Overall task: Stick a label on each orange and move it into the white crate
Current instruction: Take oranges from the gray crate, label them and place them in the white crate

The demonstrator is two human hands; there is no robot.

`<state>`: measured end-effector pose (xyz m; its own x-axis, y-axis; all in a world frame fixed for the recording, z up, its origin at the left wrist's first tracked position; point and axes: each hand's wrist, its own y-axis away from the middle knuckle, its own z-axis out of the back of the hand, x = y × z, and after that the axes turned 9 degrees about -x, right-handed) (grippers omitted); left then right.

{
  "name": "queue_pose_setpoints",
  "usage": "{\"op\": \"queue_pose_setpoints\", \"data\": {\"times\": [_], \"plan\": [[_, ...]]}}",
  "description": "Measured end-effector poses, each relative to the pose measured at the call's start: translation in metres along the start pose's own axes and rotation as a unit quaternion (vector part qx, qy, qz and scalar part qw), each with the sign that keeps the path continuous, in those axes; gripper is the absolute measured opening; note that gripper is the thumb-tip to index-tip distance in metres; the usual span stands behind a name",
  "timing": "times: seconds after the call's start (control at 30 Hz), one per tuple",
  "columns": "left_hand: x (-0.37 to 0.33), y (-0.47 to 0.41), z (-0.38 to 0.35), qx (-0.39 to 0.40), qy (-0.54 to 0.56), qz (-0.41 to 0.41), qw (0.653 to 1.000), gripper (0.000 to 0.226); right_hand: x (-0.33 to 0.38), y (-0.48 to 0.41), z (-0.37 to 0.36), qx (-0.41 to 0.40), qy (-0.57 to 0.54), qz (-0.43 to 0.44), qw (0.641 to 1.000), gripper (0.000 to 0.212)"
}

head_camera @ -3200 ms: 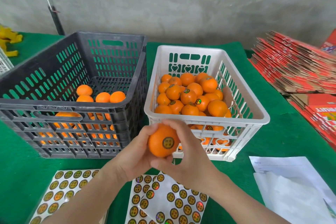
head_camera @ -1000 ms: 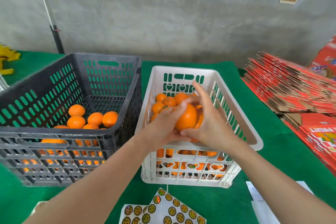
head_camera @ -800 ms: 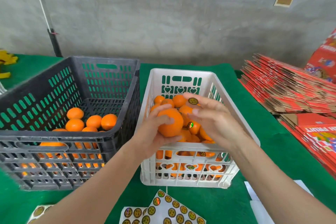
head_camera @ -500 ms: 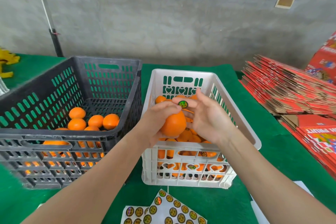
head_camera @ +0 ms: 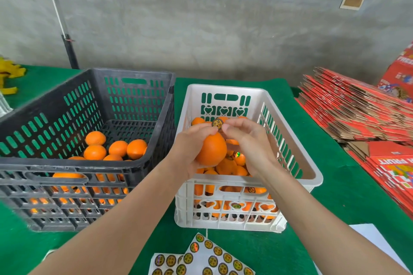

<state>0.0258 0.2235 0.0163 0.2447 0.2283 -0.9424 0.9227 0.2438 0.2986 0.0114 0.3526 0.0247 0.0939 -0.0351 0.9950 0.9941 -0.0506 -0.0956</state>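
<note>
head | left hand (head_camera: 190,148) grips orange (head_camera: 211,149) over white crate (head_camera: 225,90) | right hand (head_camera: 252,145) pinches label (head_camera: 218,123)

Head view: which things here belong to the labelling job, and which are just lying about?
In the job: held orange in left hand, label pinched by right hand, white crate, black crate of oranges, sticker sheets.
Lying about: red flattened cartons, white paper, yellow scraps.

Left hand (head_camera: 190,152): gripping orange (head_camera: 211,150) from left side, thumb over top. Right hand (head_camera: 252,147): pinching label (head_camera: 218,123) at fingertips, just above orange. Forearms bare, extended forward, converging. Hands close together.
</note>
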Motion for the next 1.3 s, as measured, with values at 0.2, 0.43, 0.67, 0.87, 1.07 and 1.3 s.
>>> {"op": "queue_pose_setpoints", "data": {"times": [0.2,0.43,0.67,0.87,1.07,1.3], "plan": [[0.002,0.0,0.001,0.025,0.021,0.017,0.999,0.012,0.001,-0.001,-0.005,-0.022,-0.033,-0.004,0.999,0.012],[-0.004,-0.003,0.013,0.045,0.093,0.114,0.988,0.073,0.021,-0.009,0.021,0.141,-0.023,0.033,0.989,0.028],[-0.004,-0.004,0.009,0.033,0.061,0.123,0.99,0.081,0.031,0.003,0.017,0.241,0.198,0.131,0.941,0.023],[-0.004,-0.005,0.01,0.025,0.05,0.129,0.99,0.079,0.036,0.003,0.017,0.249,0.273,0.193,0.909,0.012],[-0.002,-0.007,0.011,0.031,0.038,0.12,0.992,0.072,0.036,0.006,0.011,0.182,0.362,0.239,0.883,0.017],[0.002,-0.009,0.013,0.029,0.062,0.121,0.99,0.072,0.021,0.004,0.015,0.159,0.279,0.151,0.935,0.061]]}}
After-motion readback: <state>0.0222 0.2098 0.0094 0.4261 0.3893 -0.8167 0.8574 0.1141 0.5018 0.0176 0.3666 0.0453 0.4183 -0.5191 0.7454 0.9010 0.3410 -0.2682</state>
